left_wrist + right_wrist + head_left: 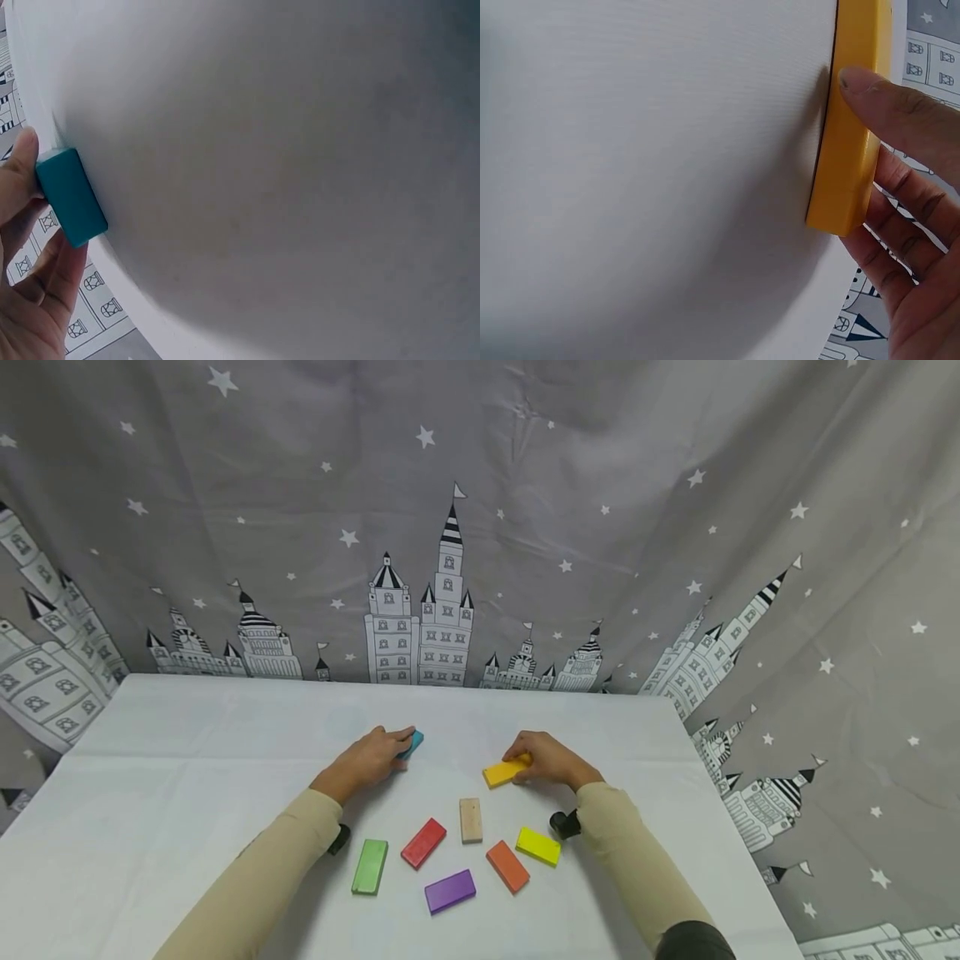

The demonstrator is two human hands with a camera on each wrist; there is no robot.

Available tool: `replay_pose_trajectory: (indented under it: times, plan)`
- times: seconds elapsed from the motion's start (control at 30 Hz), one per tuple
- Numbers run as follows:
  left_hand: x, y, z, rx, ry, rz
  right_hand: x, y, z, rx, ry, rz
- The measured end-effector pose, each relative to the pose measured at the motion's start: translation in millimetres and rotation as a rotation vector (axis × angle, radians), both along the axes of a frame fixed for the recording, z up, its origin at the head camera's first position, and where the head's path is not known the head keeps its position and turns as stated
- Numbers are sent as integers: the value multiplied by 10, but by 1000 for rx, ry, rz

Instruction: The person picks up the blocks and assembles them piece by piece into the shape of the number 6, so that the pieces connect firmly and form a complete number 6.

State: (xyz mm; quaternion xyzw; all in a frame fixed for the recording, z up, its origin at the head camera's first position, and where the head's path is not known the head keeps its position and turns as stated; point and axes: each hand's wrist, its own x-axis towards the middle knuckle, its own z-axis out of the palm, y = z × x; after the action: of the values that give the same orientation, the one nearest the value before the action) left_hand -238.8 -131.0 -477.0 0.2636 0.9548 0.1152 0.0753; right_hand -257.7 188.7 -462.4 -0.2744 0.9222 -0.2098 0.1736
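Note:
At the far middle of the white table, my left hand [373, 758] holds a blue block [412, 744] between thumb and fingers; part of the block is hidden under the fingers. In the left wrist view the block [73, 196] looks teal, with the thumb at one end and fingertips at the other. To the right, my right hand [549, 758] grips an orange-yellow block [504, 772] by its right end. The right wrist view has the thumb on the face of this block [847, 127] and the other fingers behind it.
Nearer the front lie a plain wooden block [471, 821], a red block [423, 843], a green block [370, 867], a purple block [450, 892], an orange block [507, 867] and a yellow block [538, 847]. A grey curtain [300, 468] with printed castles hangs behind the table [225, 718].

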Motion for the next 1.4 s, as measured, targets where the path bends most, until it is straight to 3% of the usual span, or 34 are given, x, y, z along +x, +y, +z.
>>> replay_pose_trajectory:
  times: [0.23, 0.6, 0.8, 1.4]
  plan:
    - [-3, -45, -2, 16, -31, -21, -127, -125, 5, 8, -11, -9]
    - [11, -38, 4, 30, -47, 7, -367, -304, -21, 28, -13, 0]
    - [25, -25, -23, 37, -52, 26, -469, -433, -11, 52, 30, 27]
    - [24, -5, 6, -12, -49, 40, -710, -833, 46, 112, 54, 11]
